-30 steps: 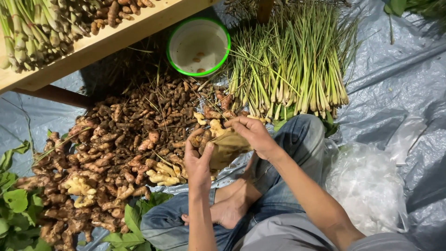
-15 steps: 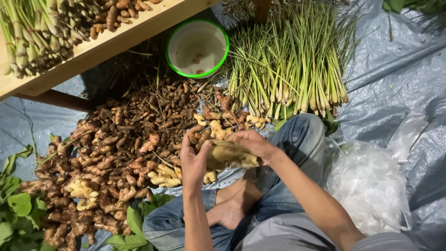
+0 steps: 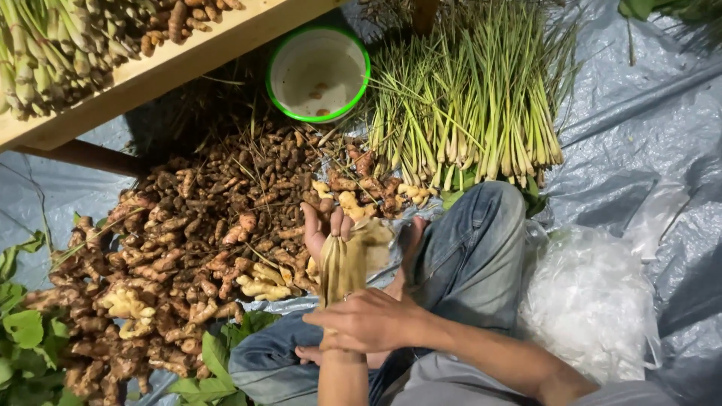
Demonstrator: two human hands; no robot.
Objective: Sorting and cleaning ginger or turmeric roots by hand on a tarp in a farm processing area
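My left hand (image 3: 325,228) is raised over the near edge of a big pile of brown turmeric and ginger roots (image 3: 203,240), its fingers closed on the top of a thin, tan-looking plastic bag (image 3: 347,263). The bag hangs stretched down along my left forearm. My right hand (image 3: 368,319) is closed around the bag's lower part, close to my lap. What is inside the bag cannot be made out. I sit cross-legged in jeans (image 3: 470,259), with a bare foot showing between my knees.
A green-rimmed white bowl (image 3: 280,75) stands beyond the roots, beside a bundle of lemongrass stalks (image 3: 474,105). A wooden shelf (image 3: 150,75) with more produce crosses the top left. A heap of clear plastic bags (image 3: 590,301) lies at my right on the grey tarp (image 3: 647,128). Green leaves (image 3: 22,331) lie at the left.
My right hand has drawn back from the root pile toward my lap, sliding down the bag. The bag is now pulled out long between both hands.
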